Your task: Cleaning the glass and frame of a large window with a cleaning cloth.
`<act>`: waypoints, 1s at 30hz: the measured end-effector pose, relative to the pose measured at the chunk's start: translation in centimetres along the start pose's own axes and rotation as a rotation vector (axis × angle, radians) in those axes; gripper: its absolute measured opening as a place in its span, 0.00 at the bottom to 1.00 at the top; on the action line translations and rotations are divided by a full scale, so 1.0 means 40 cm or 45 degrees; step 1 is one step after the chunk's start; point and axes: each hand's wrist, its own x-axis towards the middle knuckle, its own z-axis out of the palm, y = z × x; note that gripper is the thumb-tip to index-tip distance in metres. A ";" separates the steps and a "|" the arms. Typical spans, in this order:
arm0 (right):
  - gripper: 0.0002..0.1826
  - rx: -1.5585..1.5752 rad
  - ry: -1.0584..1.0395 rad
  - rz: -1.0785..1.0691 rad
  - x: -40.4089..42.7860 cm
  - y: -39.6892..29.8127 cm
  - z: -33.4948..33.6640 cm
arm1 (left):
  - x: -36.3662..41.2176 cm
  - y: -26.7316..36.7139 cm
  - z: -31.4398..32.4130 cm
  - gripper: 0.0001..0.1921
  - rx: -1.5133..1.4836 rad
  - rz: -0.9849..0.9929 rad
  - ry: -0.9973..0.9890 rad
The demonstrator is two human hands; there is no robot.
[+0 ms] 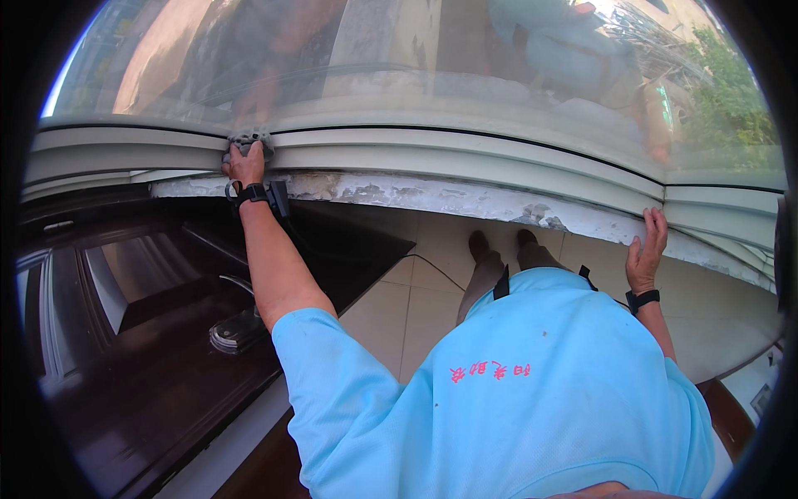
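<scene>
My left hand (247, 164) presses a crumpled grey cloth (269, 148) against the lower rail of a pale window frame (436, 159), at an upright joint on the left. The cloth is bunched under the fingers, so part of it is hidden. Above the rail stands a large glass pane (386, 103) with blurred reflections on it. My right hand (647, 257) holds nothing; its fingertips rest at the rail's lower edge near the right corner joint, thumb apart. Beneath the frame runs a white sill (411, 192) with flaking paint.
A dark glossy door (168, 368) with a metal lever handle (232, 337) stands close at my left. Pale floor tiles (380, 318) lie below, crossed by a thin black cable (436, 269). A black box-shaped object (278, 198) is beside my left wrist.
</scene>
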 end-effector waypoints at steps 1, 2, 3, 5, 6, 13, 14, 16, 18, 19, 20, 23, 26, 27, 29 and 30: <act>0.32 0.027 0.019 -0.017 -0.001 0.002 0.006 | 0.005 -0.006 0.004 0.39 -0.030 0.010 -0.019; 0.32 0.025 0.013 -0.014 -0.005 0.004 0.010 | 0.001 -0.011 0.014 0.36 -0.035 0.031 0.039; 0.32 0.037 0.022 -0.030 -0.003 0.008 0.014 | 0.009 -0.027 0.019 0.36 -0.033 0.026 0.040; 0.32 0.051 0.028 -0.049 0.001 0.011 0.024 | 0.031 -0.056 0.021 0.31 -0.045 -0.005 0.091; 0.32 0.065 0.027 -0.033 -0.001 0.011 0.025 | 0.028 -0.045 0.028 0.31 -0.051 -0.001 0.081; 0.31 0.063 0.046 0.001 -0.005 0.018 0.028 | -0.030 0.015 0.033 0.23 0.034 0.158 0.437; 0.31 0.068 0.054 0.001 -0.002 0.021 0.029 | -0.034 0.016 0.023 0.21 0.042 0.148 0.248; 0.31 0.012 0.069 -0.039 -0.007 0.024 0.034 | -0.073 0.059 0.017 0.21 0.069 0.234 0.246; 0.31 0.008 0.100 -0.052 -0.010 0.022 0.039 | -0.110 0.107 -0.007 0.20 0.129 0.279 0.174; 0.30 -0.005 0.124 -0.071 -0.012 0.024 0.036 | -0.144 0.133 -0.010 0.20 0.136 0.279 0.176; 0.30 0.002 0.122 -0.071 -0.015 0.029 0.032 | -0.183 0.163 -0.007 0.21 0.108 0.315 0.216; 0.31 0.036 0.118 -0.073 -0.015 0.041 0.028 | -0.276 0.233 -0.004 0.20 0.092 0.349 0.283; 0.29 0.123 0.070 -0.088 -0.016 0.037 0.023 | -0.389 0.334 -0.014 0.18 0.015 0.420 0.286; 0.29 0.129 0.080 -0.073 -0.005 0.019 0.036 | -0.393 0.350 -0.027 0.18 0.018 0.437 0.290; 0.27 0.215 -0.009 -0.141 -0.021 0.050 0.002 | -0.484 0.397 -0.006 0.17 -0.070 0.486 0.377; 0.27 0.253 0.011 -0.140 -0.021 0.046 0.011 | -0.485 0.417 -0.013 0.17 -0.076 0.513 0.371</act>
